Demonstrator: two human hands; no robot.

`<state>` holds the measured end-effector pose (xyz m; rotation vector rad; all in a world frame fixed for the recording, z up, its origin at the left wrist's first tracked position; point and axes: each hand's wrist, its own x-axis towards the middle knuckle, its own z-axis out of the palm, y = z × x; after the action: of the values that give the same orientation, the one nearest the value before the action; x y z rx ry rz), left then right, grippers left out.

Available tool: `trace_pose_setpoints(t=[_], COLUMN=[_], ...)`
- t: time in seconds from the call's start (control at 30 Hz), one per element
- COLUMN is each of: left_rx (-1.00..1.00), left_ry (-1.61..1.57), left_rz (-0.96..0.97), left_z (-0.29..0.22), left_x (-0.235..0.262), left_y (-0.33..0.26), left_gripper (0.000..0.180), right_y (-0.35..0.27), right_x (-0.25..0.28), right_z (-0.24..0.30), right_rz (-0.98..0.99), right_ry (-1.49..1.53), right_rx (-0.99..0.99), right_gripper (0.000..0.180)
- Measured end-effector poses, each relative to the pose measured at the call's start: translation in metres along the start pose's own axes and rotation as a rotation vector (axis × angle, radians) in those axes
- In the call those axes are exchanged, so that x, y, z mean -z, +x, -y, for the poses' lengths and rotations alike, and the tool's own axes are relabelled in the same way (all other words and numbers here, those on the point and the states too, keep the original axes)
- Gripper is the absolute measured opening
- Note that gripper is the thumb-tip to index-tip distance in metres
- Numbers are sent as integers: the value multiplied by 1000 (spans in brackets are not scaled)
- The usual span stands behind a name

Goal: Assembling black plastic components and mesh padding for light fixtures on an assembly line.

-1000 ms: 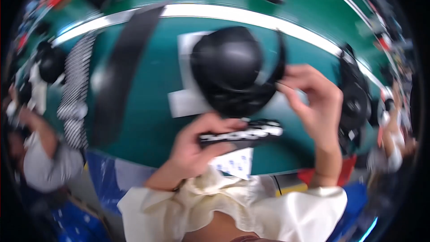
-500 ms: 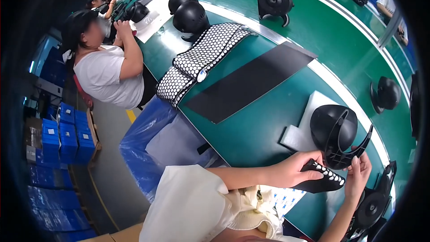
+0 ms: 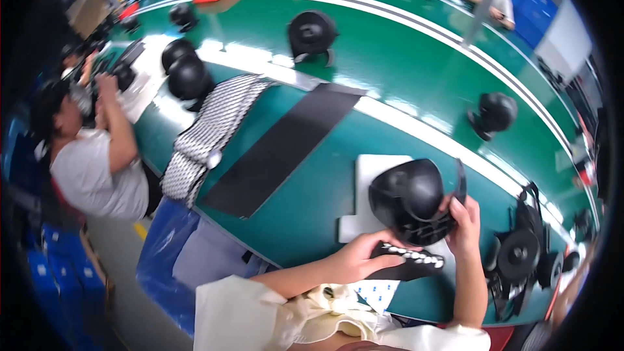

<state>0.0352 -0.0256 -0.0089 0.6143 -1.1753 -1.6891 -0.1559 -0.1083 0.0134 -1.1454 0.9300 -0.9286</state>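
Note:
A black rounded plastic housing (image 3: 404, 190) with a curved bracket arm (image 3: 461, 181) sits in front of me, tilted over white foam. My left hand (image 3: 363, 259) is closed on a black strip with a row of white dots (image 3: 416, 259), held against the housing's near edge. At the housing's right side, my right hand (image 3: 464, 222) grips the bracket, its fingers wrapped round the base of the arm. Part of that grip is hidden behind the bracket.
White foam (image 3: 349, 227) lies under the housing. Left of it are a flat black sheet (image 3: 286, 149) and a folded white-dotted strip roll (image 3: 208, 130). Black units (image 3: 517, 253) stand at right; a green conveyor (image 3: 390, 58) runs beyond. A co-worker (image 3: 97, 169) sits at left.
My view has swung to the right, so the scene slides left. The housing has tilted a little in my hands; both hands keep their holds on the strip and bracket.

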Motion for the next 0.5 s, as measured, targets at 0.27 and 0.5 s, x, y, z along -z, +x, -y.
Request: trace_pose_setpoints(t=[0.27,0.5], left_rx=[68,42], left_ry=[-137,-87], left_rz=[55,-140], left_z=[-10,-5], left_x=[0,-1], left_y=[-1,-5], left_gripper=[8,10], right_y=[125,247], right_x=[-19,19], right_z=[21,-58], right_rz=[-339,-385], right_ry=[-1470,-2317], right_rx=[936,658], right_gripper=[20,14])
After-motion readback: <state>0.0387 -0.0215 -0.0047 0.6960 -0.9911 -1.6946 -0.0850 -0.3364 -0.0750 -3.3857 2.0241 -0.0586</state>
